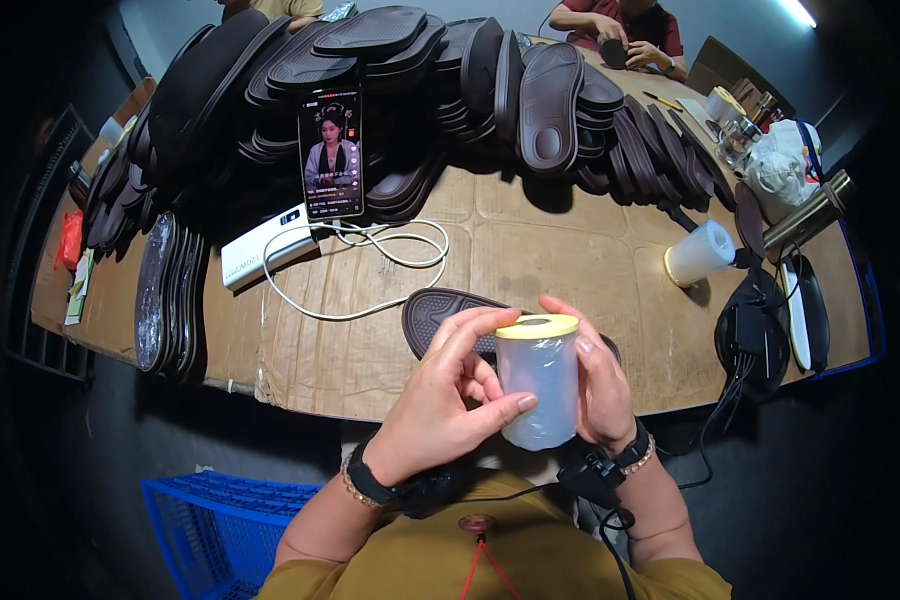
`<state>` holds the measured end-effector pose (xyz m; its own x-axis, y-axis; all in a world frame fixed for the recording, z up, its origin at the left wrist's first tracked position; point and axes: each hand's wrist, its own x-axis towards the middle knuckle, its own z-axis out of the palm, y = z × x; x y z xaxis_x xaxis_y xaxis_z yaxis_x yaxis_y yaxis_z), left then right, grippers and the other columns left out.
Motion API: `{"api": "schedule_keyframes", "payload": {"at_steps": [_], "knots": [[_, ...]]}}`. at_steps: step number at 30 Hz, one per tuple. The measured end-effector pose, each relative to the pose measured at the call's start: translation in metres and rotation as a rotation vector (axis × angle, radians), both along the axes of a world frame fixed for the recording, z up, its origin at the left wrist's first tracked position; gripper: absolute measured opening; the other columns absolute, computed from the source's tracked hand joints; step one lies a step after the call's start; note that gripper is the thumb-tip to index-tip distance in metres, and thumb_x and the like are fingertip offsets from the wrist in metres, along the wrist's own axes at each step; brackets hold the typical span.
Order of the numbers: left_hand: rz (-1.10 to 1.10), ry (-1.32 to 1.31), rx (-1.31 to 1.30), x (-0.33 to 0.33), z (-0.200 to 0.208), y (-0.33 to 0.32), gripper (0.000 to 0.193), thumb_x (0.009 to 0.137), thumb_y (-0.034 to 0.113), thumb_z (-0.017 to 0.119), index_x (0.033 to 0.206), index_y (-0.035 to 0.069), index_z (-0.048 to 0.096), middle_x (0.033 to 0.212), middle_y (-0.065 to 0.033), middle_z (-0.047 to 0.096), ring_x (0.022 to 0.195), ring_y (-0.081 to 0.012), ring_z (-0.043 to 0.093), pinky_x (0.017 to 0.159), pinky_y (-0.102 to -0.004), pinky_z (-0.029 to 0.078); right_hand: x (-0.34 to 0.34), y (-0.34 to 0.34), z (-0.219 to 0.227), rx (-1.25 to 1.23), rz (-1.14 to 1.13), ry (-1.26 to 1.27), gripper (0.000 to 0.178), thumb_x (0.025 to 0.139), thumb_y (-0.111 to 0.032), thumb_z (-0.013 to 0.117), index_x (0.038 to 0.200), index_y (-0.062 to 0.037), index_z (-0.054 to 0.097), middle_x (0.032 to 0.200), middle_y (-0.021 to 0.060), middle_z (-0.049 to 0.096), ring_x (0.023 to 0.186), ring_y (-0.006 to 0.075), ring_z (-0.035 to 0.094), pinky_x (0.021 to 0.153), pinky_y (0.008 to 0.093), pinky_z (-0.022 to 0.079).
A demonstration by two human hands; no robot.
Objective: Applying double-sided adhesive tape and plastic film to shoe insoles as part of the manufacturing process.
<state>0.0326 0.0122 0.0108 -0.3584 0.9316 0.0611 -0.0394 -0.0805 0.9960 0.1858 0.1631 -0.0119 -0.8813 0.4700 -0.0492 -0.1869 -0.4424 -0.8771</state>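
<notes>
Translucent cylindrical roll of plastic film with a yellow end face is held upright at the table's near edge. Its left side is grasped by the half-curled left hand, thumb pressed on the front; its right side is cupped by the loosely curved right hand. Behind it, a dark brown textured footwear sole is partly hidden on the brown cardboard-covered table. Farther left, a white rectangular power bank is seen beside an upright lit smartphone.
</notes>
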Motion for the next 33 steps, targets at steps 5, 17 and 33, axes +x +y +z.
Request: {"api": "schedule_keyframes", "payload": {"at_steps": [5, 17, 33], "knots": [[-0.062, -0.117, 0.039, -0.009, -0.002, -0.001, 0.048, 0.103, 0.002, 0.059, 0.150, -0.001, 0.052, 0.146, -0.0104, 0.055, 0.088, -0.0057, 0.061, 0.075, -0.0225, 0.056, -0.008, -0.006, -0.009, -0.302, 0.034, -0.048, 0.058, 0.112, -0.033, 0.028, 0.159, 0.0001, 0.037, 0.137, 0.0248, 0.061, 0.121, 0.0304, 0.065, 0.107, 0.0444, 0.052], [-0.204, -0.347, 0.032, -0.020, -0.017, 0.004, 0.039, 0.105, 0.006, 0.054, 0.142, -0.003, 0.062, 0.146, -0.0155, 0.062, 0.080, -0.0076, 0.062, 0.073, -0.0241, 0.058, 0.000, -0.002, -0.019, -0.465, 0.290, -0.109, 0.094, 0.101, -0.078, 0.031, 0.146, 0.0014, 0.051, 0.116, 0.0266, 0.069, 0.105, 0.0345, 0.072, 0.087, 0.0424, 0.063], [-0.155, -0.395, -0.061, -0.022, -0.024, 0.007, 0.025, 0.099, 0.009, 0.069, 0.122, 0.001, 0.069, 0.112, -0.0006, 0.069, 0.087, -0.0014, 0.058, 0.077, -0.0191, 0.048, -0.002, -0.004, -0.014, -0.024, 0.171, -0.082, 0.060, 0.108, -0.044, 0.057, 0.148, -0.0012, 0.046, 0.132, 0.0102, 0.062, 0.117, 0.0145, 0.060, 0.102, 0.0319, 0.050]]}}
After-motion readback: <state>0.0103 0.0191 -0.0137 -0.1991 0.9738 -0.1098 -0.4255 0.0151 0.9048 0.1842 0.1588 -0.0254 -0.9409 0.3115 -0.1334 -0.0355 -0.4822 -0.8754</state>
